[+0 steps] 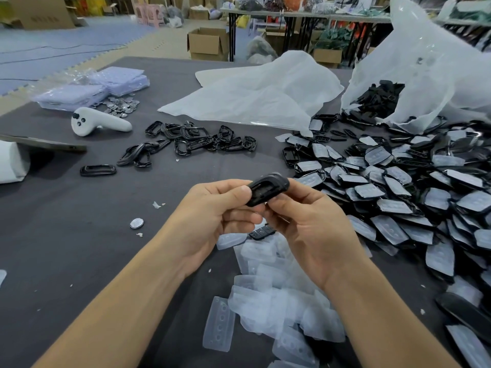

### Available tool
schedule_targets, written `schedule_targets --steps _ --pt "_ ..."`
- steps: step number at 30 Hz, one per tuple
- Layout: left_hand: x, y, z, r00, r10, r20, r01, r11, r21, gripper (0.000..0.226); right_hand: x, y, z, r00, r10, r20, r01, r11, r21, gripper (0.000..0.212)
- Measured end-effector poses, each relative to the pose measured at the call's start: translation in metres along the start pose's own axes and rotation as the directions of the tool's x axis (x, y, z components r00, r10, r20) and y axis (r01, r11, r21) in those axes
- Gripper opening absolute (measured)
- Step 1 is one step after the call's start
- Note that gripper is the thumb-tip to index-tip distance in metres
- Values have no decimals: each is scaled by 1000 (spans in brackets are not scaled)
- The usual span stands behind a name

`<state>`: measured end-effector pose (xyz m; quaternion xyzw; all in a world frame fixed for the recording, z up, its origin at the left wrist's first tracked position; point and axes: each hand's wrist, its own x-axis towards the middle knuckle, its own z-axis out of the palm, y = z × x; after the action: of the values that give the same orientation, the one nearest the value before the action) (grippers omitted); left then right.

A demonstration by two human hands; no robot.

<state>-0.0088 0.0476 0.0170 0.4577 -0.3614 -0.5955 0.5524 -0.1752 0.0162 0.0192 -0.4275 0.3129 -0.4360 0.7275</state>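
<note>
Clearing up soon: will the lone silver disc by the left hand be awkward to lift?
Probably: the silver disc lies flat on the cloth, so it likely needs sliding first. Round and thin, it may roll if tipped.

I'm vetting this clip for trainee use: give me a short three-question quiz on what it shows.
1. True or false: the left hand and the right hand both hold the shell.
2. The controller lies: A) left of the frames; B) inside a bag; C) under a hand.
3. Fill in: the disc lies on the table, to the ___ of the left hand.
Key: 1 true; 2 A; 3 left.
</note>
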Motion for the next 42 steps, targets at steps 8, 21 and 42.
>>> schedule_targets --steps 8,21,42 --pt "-1 1 -1 998 66 -14 -66 998 -10 24 1 0 -1 988 151 20 -152 971 184 20" --pt "-5 11 -16 966 -56 254 39 997 72 23 -1 -2 5 967 231 -111 -208 961 183 24" --pt "-2 13 -22 997 70 34 -78 900 430 22 -4 2 9 963 255 -85 -262 962 -82 25"
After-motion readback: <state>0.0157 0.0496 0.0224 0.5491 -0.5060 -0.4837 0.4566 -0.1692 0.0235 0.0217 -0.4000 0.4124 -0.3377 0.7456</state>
